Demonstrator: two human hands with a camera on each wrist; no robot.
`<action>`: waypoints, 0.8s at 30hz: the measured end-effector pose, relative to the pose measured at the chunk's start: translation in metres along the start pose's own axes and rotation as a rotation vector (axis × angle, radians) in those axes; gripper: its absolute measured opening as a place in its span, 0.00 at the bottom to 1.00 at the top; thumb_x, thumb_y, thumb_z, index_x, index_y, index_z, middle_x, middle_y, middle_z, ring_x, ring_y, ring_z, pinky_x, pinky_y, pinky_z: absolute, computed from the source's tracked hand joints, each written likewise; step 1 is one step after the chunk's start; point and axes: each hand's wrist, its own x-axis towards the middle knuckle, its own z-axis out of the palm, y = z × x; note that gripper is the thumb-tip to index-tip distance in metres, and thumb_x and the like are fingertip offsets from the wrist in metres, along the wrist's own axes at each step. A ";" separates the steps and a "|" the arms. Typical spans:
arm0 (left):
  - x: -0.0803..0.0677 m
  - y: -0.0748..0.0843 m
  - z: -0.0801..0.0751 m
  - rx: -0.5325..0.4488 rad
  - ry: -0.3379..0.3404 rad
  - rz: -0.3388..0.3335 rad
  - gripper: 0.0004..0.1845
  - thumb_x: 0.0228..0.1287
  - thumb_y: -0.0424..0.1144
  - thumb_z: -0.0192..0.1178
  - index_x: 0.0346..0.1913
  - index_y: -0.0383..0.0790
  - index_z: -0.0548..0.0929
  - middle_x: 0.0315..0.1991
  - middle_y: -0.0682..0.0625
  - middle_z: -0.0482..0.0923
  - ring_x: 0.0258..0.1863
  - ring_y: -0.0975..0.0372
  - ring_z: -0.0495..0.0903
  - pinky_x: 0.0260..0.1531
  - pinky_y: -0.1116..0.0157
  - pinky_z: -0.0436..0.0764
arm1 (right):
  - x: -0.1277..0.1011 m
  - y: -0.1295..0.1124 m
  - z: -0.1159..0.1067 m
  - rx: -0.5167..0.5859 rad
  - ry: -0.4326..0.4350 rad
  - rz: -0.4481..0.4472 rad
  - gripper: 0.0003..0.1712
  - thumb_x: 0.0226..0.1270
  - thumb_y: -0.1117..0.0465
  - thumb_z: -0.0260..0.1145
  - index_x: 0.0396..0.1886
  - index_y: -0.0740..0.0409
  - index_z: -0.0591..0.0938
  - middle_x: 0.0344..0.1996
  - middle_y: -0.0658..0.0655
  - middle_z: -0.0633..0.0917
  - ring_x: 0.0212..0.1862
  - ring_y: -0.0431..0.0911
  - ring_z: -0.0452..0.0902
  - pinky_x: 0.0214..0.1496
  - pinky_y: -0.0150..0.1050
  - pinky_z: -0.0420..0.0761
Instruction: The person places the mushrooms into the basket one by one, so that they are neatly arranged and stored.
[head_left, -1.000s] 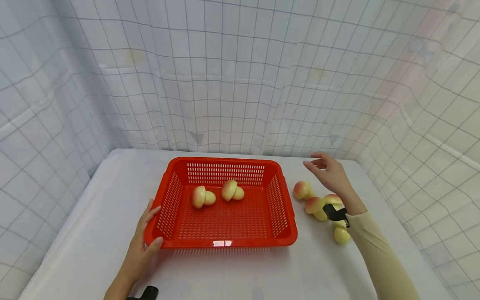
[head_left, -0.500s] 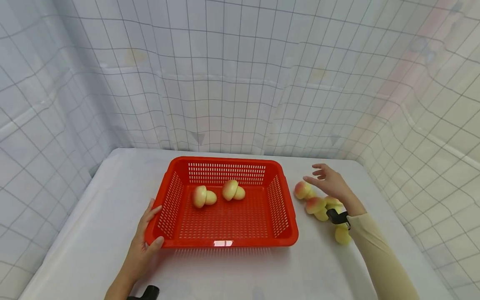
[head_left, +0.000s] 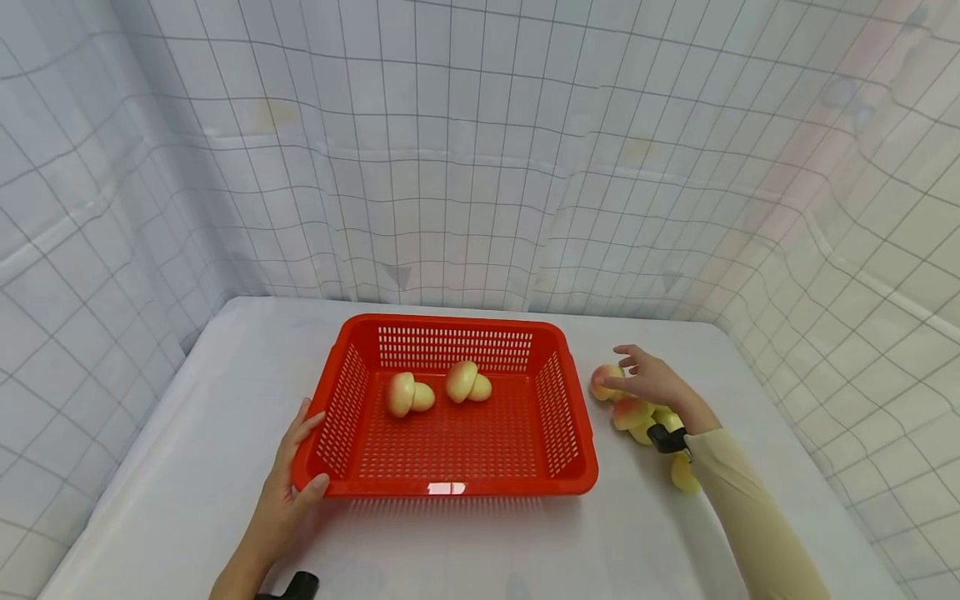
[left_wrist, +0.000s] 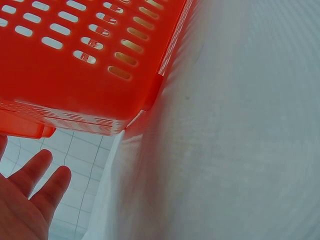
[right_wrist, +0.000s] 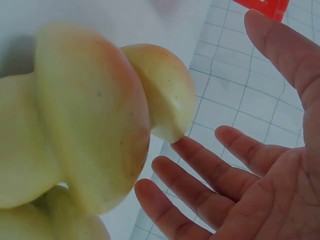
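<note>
In the head view a red plastic basket (head_left: 450,450) stands on the table. My left hand (head_left: 281,487) holds its near left corner, fingertips over the side rim and thumb on the front rim. Two toy mushrooms, one on the left (head_left: 408,395) and one nearer the middle (head_left: 468,382), lie inside. My right hand (head_left: 656,385) hovers with spread fingers over the farthest mushroom (head_left: 602,382) of a group right of the basket. In the right wrist view, a large pinkish-yellow mushroom (right_wrist: 95,115) partly hides another (right_wrist: 167,92) beside my fingertips.
More toy mushrooms, such as one with a reddish cap (head_left: 630,412) and one nearer the front (head_left: 684,473), lie partly under my right wrist. A white cloth covers the table (head_left: 495,550). Grid-patterned curtains (head_left: 450,167) hang behind and at both sides.
My right hand has come down and towards the front, from above the far table edge to the farthest mushroom outside the basket. The left hand and basket have stayed put.
</note>
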 end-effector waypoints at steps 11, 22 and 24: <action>0.000 -0.001 0.001 -0.010 0.000 -0.006 0.38 0.57 0.29 0.55 0.73 0.45 0.57 0.76 0.52 0.40 0.69 0.67 0.49 0.49 0.78 0.68 | 0.006 0.000 0.004 -0.002 -0.031 0.082 0.49 0.57 0.41 0.67 0.70 0.62 0.59 0.60 0.72 0.68 0.57 0.64 0.68 0.54 0.60 0.70; 0.000 -0.001 0.000 -0.015 0.000 0.000 0.39 0.57 0.28 0.55 0.73 0.45 0.57 0.76 0.54 0.40 0.69 0.67 0.49 0.49 0.78 0.68 | 0.012 0.003 0.009 -0.005 -0.032 0.102 0.48 0.56 0.42 0.69 0.69 0.62 0.61 0.59 0.72 0.69 0.54 0.62 0.69 0.53 0.59 0.70; 0.000 -0.002 0.001 -0.011 0.006 -0.008 0.39 0.57 0.29 0.56 0.72 0.44 0.57 0.75 0.54 0.41 0.69 0.67 0.49 0.49 0.78 0.68 | 0.011 0.002 0.010 0.004 -0.035 0.119 0.48 0.55 0.43 0.69 0.69 0.62 0.61 0.59 0.71 0.69 0.54 0.61 0.70 0.53 0.59 0.70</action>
